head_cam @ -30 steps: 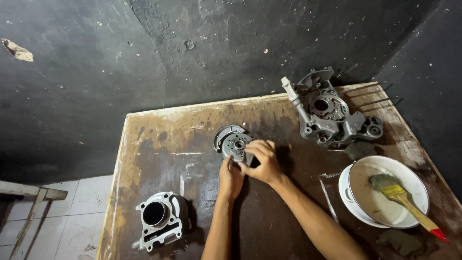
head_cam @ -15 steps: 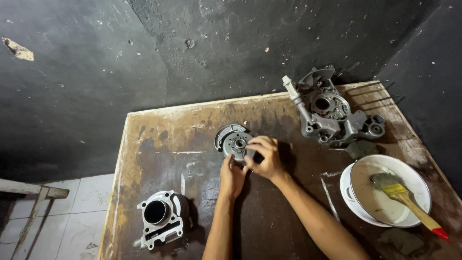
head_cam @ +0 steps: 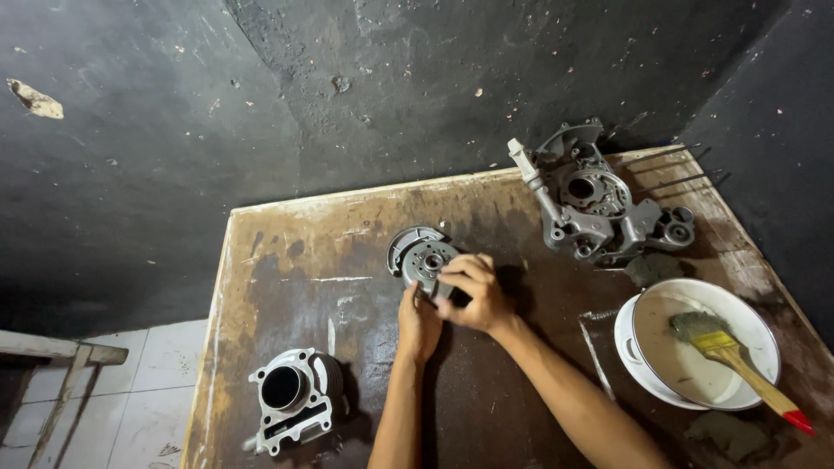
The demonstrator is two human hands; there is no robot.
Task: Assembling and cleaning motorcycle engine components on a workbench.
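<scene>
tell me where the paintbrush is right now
In the head view the paintbrush lies at the right of the wooden table, bristles resting inside the white bowl, red-tipped handle sticking out over its rim, below the grey engine casing.

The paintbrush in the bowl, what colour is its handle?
Yellow-tan wood with a red tip, paintbrush, head view.
</scene>
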